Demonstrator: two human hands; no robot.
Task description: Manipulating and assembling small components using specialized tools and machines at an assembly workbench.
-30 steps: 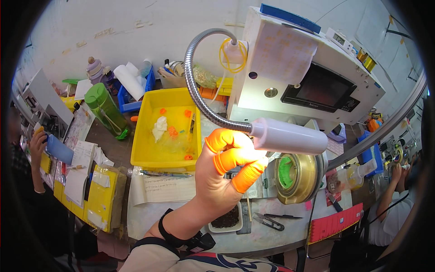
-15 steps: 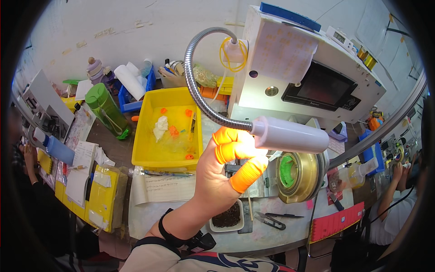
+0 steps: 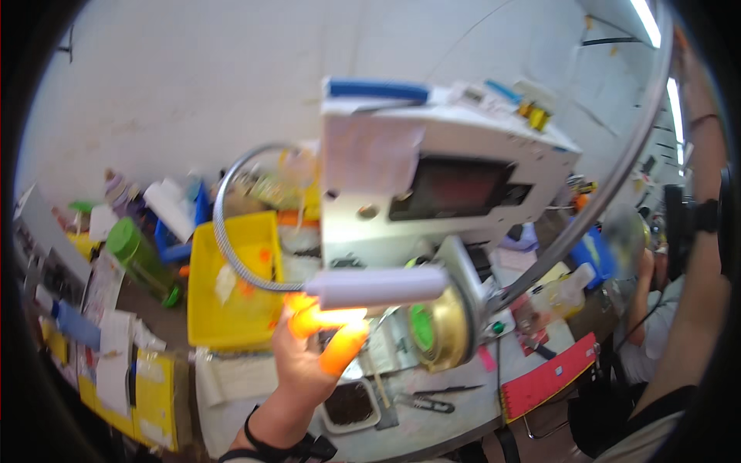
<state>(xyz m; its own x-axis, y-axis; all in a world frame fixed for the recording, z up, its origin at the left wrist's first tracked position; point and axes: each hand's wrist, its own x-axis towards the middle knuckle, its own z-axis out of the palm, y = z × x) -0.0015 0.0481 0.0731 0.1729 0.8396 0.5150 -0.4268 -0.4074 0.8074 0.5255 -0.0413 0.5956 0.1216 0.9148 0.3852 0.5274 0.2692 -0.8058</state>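
My left hand (image 3: 302, 347) is raised in the glow of a white tube lamp (image 3: 378, 287). Orange covers sit on its thumb and fingers, whose tips are pinched close together. Glare and blur hide whatever is between them. To its right is a gold-coloured round fixture (image 3: 451, 328) with a green inner ring (image 3: 422, 328), mounted on a white machine (image 3: 378, 231) with a dark screen (image 3: 455, 187). My right hand (image 3: 695, 77) is raised high at the right rim, above a black strap with a dark device. It is blurred and partly cut off, so its fingers cannot be read.
A yellow tray (image 3: 202, 309) with orange bits stands left of the lamp's flexible metal neck (image 3: 221, 224). Nearby are a green bottle (image 3: 139, 255), a small white dish of dark material (image 3: 347, 405), snips (image 3: 424, 403) and a red notebook (image 3: 548, 378). A grey pole (image 3: 594, 208) crosses at right.
The whole view has swung up and right, so the bench sits lower and further left. My right arm has come up into view at the right rim. My left hand stays by the lamp.
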